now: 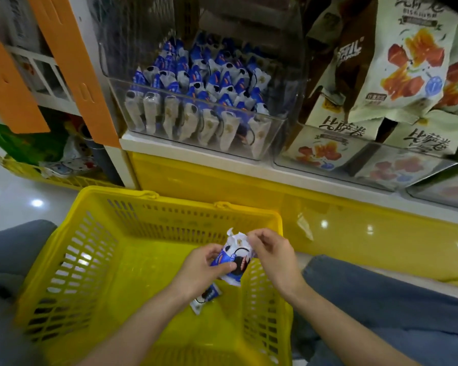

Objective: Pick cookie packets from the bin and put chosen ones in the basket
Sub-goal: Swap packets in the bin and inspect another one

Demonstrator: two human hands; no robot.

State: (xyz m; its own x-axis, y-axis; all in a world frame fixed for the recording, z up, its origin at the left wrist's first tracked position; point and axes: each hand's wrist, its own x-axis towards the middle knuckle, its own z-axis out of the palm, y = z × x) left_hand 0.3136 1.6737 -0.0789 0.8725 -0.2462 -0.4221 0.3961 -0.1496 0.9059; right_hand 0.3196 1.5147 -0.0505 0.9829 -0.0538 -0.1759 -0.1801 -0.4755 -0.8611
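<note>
Both hands on one blue-white cookie packet (233, 260) over the yellow basket (98, 260) — left hand (204, 268) grips it, right hand (269, 250) pinches the top edge — could tear w/ a hard tug.

Open: basket (64, 260) left half, lower left | Blocked: left hand (204, 270), right hand (270, 252), packet (236, 254) over right half | Full: bin (201, 100), upper centre
</note>
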